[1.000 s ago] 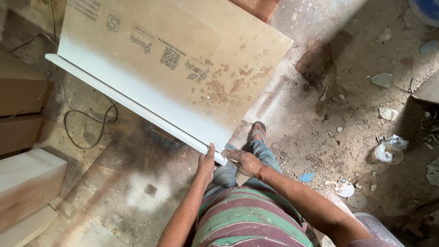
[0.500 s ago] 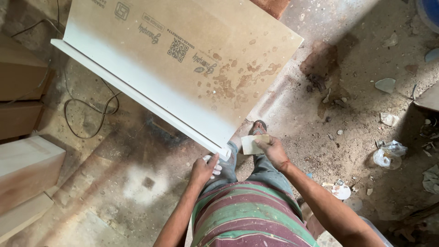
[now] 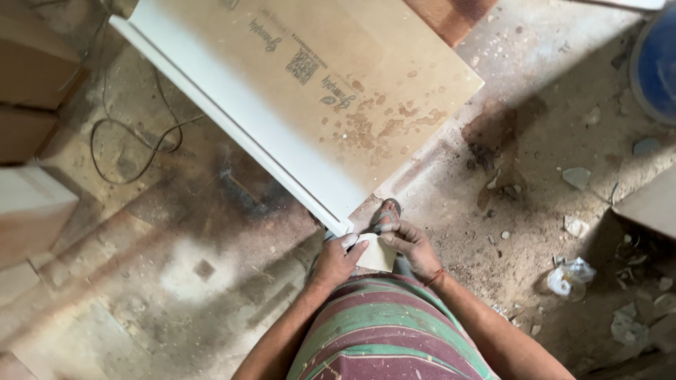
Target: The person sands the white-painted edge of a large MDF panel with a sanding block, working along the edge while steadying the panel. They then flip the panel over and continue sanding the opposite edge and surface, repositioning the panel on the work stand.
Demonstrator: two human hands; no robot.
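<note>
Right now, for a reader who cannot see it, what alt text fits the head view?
Looking down, a person's left hand and right hand together hold a small pale sheet, perhaps sandpaper, at the near corner of a large brown board with a white edge. A sandalled foot stands on the dusty floor, with a black cable lying left.

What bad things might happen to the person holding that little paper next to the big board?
The big board stands tilted on its edge, its corner just above a sandalled foot; it might slip onto the toes. The left hand and right hand pinch a small pale sheet beside that sharp corner, so knuckles may scrape. The loose cable could trip someone.
</note>
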